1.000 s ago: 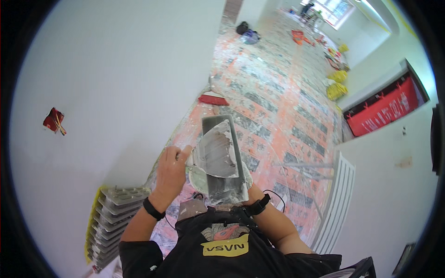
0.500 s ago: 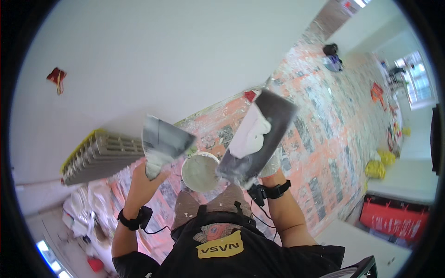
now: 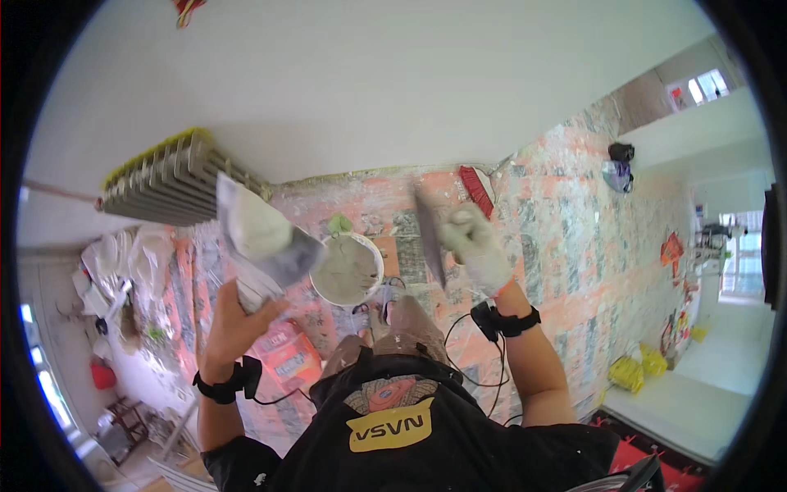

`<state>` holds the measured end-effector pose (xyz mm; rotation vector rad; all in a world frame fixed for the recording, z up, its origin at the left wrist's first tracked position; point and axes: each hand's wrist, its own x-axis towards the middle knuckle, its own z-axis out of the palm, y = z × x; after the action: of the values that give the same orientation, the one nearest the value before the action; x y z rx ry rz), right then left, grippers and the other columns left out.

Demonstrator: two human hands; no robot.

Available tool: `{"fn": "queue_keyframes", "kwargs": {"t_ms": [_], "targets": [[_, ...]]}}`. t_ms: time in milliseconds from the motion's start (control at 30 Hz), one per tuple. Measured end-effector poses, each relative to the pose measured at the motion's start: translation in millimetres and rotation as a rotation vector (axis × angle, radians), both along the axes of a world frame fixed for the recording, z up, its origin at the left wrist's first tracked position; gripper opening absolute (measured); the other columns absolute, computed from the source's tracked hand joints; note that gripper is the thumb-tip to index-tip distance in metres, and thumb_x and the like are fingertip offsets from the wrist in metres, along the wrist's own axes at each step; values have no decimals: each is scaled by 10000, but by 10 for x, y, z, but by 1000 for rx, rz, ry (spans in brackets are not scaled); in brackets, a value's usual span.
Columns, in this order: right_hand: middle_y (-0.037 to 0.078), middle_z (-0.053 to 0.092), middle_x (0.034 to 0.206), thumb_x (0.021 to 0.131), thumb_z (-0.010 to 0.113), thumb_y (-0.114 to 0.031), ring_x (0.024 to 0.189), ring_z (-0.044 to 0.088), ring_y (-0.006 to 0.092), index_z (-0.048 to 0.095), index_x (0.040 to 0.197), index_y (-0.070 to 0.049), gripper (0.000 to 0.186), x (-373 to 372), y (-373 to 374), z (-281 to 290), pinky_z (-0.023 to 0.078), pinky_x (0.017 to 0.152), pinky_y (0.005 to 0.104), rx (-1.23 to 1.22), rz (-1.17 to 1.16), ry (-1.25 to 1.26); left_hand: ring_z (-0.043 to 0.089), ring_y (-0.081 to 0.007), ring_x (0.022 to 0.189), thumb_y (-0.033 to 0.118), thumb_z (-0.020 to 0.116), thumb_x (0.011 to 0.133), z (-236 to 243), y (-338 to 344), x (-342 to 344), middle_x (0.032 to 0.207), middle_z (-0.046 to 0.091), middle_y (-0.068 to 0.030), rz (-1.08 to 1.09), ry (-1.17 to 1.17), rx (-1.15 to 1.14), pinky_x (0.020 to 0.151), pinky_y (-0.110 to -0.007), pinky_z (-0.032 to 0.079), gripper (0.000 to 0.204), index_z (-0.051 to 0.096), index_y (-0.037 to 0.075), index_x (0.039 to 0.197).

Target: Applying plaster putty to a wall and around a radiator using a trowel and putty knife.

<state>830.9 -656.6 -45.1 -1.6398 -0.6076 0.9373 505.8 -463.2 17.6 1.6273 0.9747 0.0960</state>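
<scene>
My left hand (image 3: 229, 332) is closed round the pale handle of a wide putty knife (image 3: 302, 256), its blade raised and slightly blurred. A thick lump of white putty (image 3: 264, 234) lies on that blade. In a whitish glove, my right hand (image 3: 479, 252) grips a plastering trowel (image 3: 428, 234), which is turned edge-on, so its broad face is hardly visible. Between and below the two tools stands a round white bucket (image 3: 380, 269) with greyish-white paste inside, close in front of my feet.
A grey ribbed radiator (image 3: 176, 182) with a yellow top stands against the white wall (image 3: 369, 90). On the splattered, sheeted floor are a red brush-like item (image 3: 477, 190) by the wall and a red bag (image 3: 287, 357) at my left. Yellow bags (image 3: 627, 374) lie to the right.
The white lump has passed from the trowel's face to the putty knife. My right hand has rotated the trowel edge-on, and my view has shifted, bringing the red bag into sight.
</scene>
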Motion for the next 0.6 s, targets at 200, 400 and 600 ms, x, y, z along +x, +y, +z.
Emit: {"fn": "queue_keyframes", "kwargs": {"t_ms": [200,400,600], "targets": [[-17,616,726,1021,651,-233,529,495,38,582,1048,-94,157,459,-375,-175,350,453,233,43,-272,187,428,-43,454,147,733,916,-189,-255,-290,595,491,43,431,29,-77,400,-237,315,231,540,50,834],[-5,614,731,1009,673,-256,539,529,76,614,1044,-94,176,1044,-183,-498,389,488,236,2,-288,294,381,-38,423,169,722,946,-272,-456,162,553,459,47,593,25,-95,375,-239,271,251,517,72,836],[-13,581,765,1001,682,-268,599,552,91,595,1068,-91,208,1964,-204,-884,407,485,245,-122,-94,384,355,-39,408,139,663,984,-337,-579,955,575,427,49,726,25,-90,360,-224,254,210,457,103,963]]}}
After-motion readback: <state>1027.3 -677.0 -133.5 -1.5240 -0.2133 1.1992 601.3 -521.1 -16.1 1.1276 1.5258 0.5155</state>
